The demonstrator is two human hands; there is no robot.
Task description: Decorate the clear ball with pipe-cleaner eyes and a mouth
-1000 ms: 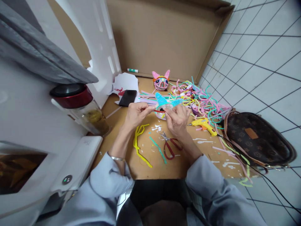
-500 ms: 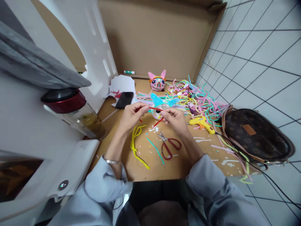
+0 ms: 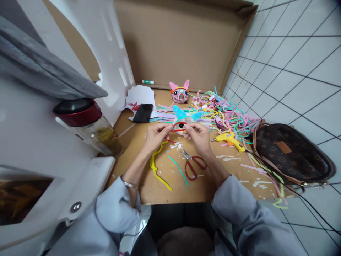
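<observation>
Both hands are raised over the middle of the table, a short gap between them. My left hand (image 3: 156, 136) pinches one side of a red pipe cleaner (image 3: 178, 130), and my right hand (image 3: 197, 136) pinches the other side. The red strip is bent into a flat loop, with a loose end hanging below my left fingers. Directly behind it sits a figure with blue ears (image 3: 181, 113), its lower part partly hidden by my fingers and the loop. Red-handled scissors (image 3: 192, 165) lie open below my right hand. A yellow pipe cleaner (image 3: 153, 164) lies below my left hand.
A pink-eared figure (image 3: 179, 93) stands at the back beside a pipe-cleaner pile (image 3: 226, 112). A yellow glue gun (image 3: 231, 140) and brown bag (image 3: 293, 153) are right; a phone (image 3: 143, 113) and glass bottle (image 3: 99, 133) are left. A teal strip (image 3: 179, 170) lies in front.
The red pipe cleaner, earlier stretched nearly straight between my hands, is now bent into a loop. My left hand has shifted slightly right and down. The view has shifted slightly.
</observation>
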